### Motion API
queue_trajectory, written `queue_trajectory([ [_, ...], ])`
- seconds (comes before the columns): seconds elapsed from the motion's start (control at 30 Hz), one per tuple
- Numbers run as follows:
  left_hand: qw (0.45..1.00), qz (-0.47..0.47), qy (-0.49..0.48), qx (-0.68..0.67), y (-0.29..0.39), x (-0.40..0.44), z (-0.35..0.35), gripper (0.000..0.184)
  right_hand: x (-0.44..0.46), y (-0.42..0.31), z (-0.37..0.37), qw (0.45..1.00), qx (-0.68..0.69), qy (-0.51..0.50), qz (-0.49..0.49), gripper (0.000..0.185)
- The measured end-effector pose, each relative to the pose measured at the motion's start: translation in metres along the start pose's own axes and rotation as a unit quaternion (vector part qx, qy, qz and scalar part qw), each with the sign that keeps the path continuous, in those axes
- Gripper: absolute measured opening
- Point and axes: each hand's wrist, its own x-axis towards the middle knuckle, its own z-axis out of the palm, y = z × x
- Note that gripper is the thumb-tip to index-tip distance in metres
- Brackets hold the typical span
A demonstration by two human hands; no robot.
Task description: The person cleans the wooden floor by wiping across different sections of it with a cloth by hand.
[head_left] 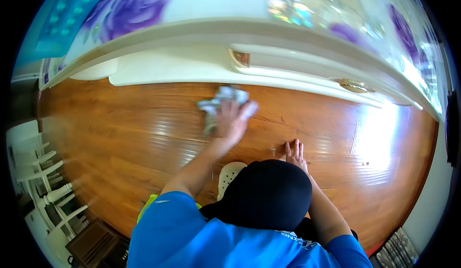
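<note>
My left hand (231, 121) presses a crumpled grey-white cloth (225, 96) onto the brown wooden floor (144, 119), close to the base of a white cabinet. Its fingers are bent over the cloth and slightly blurred. Part of the cloth sticks out to the left and beyond the fingertips. On the right, my right hand (296, 156) rests on the boards with its fingers stretched out and nothing in it. A black rounded shape between my arms hides part of the right wrist.
Ahead stands the white cabinet (173, 66) with a gold handle (354, 86), below a table top with a purple-flower cover (139, 8). A pale clog (230, 177) shows below my left hand. White chairs (43, 172) and a brown box (96, 244) are at left.
</note>
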Motion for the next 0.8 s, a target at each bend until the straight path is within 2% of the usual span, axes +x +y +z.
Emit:
queue_trajectory([
  [0.03, 0.997, 0.062, -0.023, -0.037, 0.019, 0.004, 0.015, 0.061, 0.0, -0.002, -0.002, 1.0, -0.024, -0.011, 0.003, 0.058],
  [0.07, 0.988, 0.156, -0.012, -0.02, 0.038, 0.011, 0.029, 0.053, 0.002, -0.002, -0.008, 0.999, -0.032, -0.009, -0.002, 0.058],
  [0.1, 0.964, 0.22, -0.134, -0.071, 0.046, 0.018, 0.033, 0.052, 0.001, -0.001, -0.017, 0.999, -0.019, -0.045, -0.003, 0.059],
  [0.13, 0.938, 0.282, -0.201, -0.015, 0.05, 0.037, 0.039, 0.054, 0.001, 0.001, -0.029, 0.997, -0.009, -0.081, -0.002, 0.061],
  [0.17, 0.93, 0.294, -0.22, -0.027, 0.042, 0.057, 0.042, 0.055, -0.002, 0.003, -0.042, 0.996, 0.023, -0.086, -0.008, 0.068],
  [0.27, 0.937, 0.253, -0.21, -0.117, -0.006, 0.098, 0.025, 0.051, 0.002, 0.02, -0.051, 0.992, 0.07, -0.096, -0.041, 0.076],
  [0.3, 0.963, 0.23, -0.121, -0.065, -0.037, 0.101, 0.025, 0.046, 0.004, 0.024, -0.049, 0.992, 0.066, -0.098, -0.036, 0.077],
  [0.33, 0.978, 0.085, -0.108, -0.157, -0.071, 0.109, 0.021, 0.046, 0.006, 0.027, -0.046, 0.993, 0.057, -0.098, -0.044, 0.077],
  [0.37, 0.981, -0.029, -0.164, -0.102, -0.097, 0.104, -0.022, 0.047, 0.009, 0.029, -0.042, 0.993, 0.051, -0.107, -0.028, 0.077],
  [0.4, 0.988, -0.063, -0.122, -0.076, -0.142, 0.099, -0.022, 0.048, 0.013, 0.028, -0.041, 0.992, 0.045, -0.117, -0.012, 0.078],
  [0.43, 0.983, -0.125, -0.131, -0.024, -0.171, 0.095, -0.04, 0.049, 0.014, 0.021, -0.043, 0.989, 0.051, -0.135, 0.016, 0.077],
  [0.47, 0.981, -0.132, -0.136, 0.04, -0.196, 0.089, -0.064, 0.056, 0.017, 0.019, -0.039, 0.989, 0.044, -0.138, 0.01, 0.077],
  [0.5, 0.971, -0.184, -0.145, 0.047, -0.234, 0.076, -0.056, 0.07, 0.018, 0.019, -0.03, 0.991, 0.033, -0.13, 0.026, 0.076],
  [0.57, 0.92, -0.293, -0.175, 0.195, -0.239, 0.058, -0.104, 0.085, 0.022, 0.021, -0.021, 0.992, 0.018, -0.121, 0.039, 0.074],
  [0.6, 0.919, -0.296, -0.174, 0.194, -0.251, 0.041, -0.108, 0.085, 0.023, 0.022, -0.018, 0.989, 0.014, -0.134, 0.056, 0.074],
  [0.7, 0.923, -0.313, -0.087, 0.207, -0.262, 0.0, -0.11, 0.091, 0.024, 0.022, -0.018, 0.986, 0.002, -0.148, 0.072, 0.074],
  [0.77, 0.895, -0.422, -0.034, 0.137, -0.25, -0.018, -0.111, 0.089, 0.026, 0.024, -0.014, 0.986, -0.004, -0.151, 0.07, 0.075],
  [0.8, 0.896, -0.42, -0.036, 0.141, -0.251, -0.029, -0.1, 0.089, 0.027, 0.027, -0.007, 0.987, -0.005, -0.143, 0.073, 0.075],
])
